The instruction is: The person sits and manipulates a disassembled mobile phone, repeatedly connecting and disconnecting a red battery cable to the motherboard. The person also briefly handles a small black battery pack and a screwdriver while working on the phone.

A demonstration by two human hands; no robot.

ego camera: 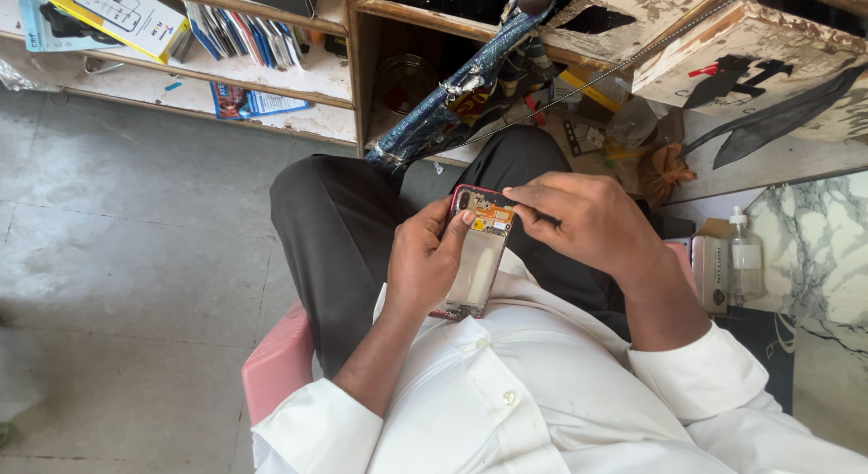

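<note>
- Opened phone (477, 248): we recorded one handset with a red rim, back cover off, its circuit board and metal inner plate exposed. It sat upright over the person's lap, just above the white shirt (542, 393), between both hands.
- Left hand (423, 261): we noted it wrapped around the phone's left edge and underside, fingers closed on the frame, thumb lying across the upper part near the orange component.
- Right hand (588, 221): we noted it above and to the right of the phone, fingers curled, fingertips pressed down on the top of the exposed board. We could not tell whether it pinched a small part or tool.
- Black trousers (344, 221): both knees were raised beyond the phone.
- Pink seat (276, 361): its edge showed beneath the left forearm.
- Clear bottle (744, 257): it stood beside a small cardboard box (710, 266), well apart from the phone, to the right.
- Marbled surface (814, 248): it lay at the far right edge, next to the bottle.
- Wooden shelves (271, 71): these held a yellow box (122, 17), upright booklets and loose papers, beyond the knees.
- Grey floor (117, 257): it filled the left side.
</note>
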